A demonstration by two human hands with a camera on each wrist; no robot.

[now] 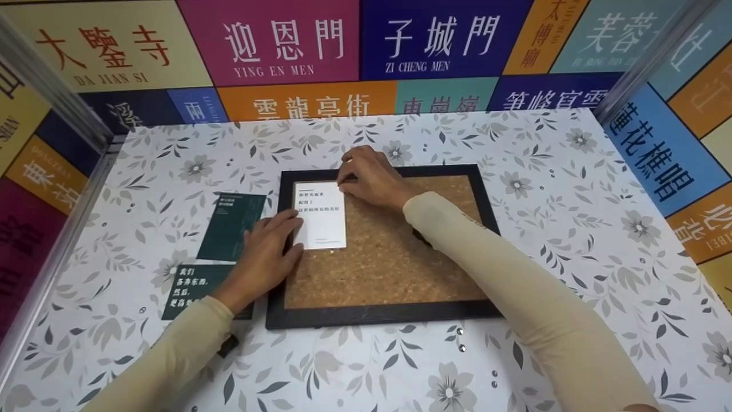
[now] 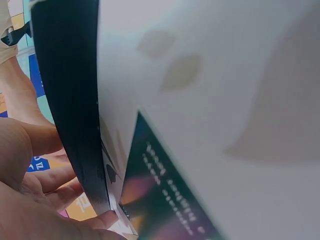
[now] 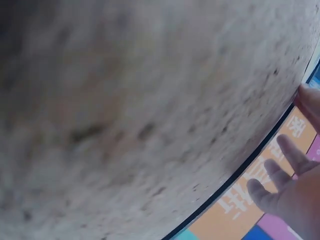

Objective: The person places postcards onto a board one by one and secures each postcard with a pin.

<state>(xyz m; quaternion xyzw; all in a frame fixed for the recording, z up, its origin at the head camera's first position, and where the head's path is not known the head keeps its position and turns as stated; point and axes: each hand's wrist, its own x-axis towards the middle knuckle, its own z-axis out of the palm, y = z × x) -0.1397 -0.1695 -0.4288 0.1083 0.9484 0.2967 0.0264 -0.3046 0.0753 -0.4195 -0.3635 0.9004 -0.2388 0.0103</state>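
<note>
A white card (image 1: 321,226) printed with dark characters lies on the cork board (image 1: 394,257), in its upper left part. My right hand (image 1: 372,174) reaches over the black frame (image 1: 366,317) from the right, a fingertip pressing at the card's upper right corner. In the right wrist view, other fingers (image 3: 277,187) are spread past the board's edge. My left hand (image 1: 263,257) lies across the frame's left side, its fingertips touching the card's left edge. The left wrist view shows its fingers (image 2: 60,185) extended beside the dark frame edge (image 2: 70,90).
Left of the board, two dark green cards lie on the flower-patterned table: an upper one (image 1: 229,226) and a lower one (image 1: 189,292), partly under the left hand and forearm. Small shiny round pieces (image 1: 461,348) show in front of the board. Colourful lettered panels (image 1: 286,43) enclose the table.
</note>
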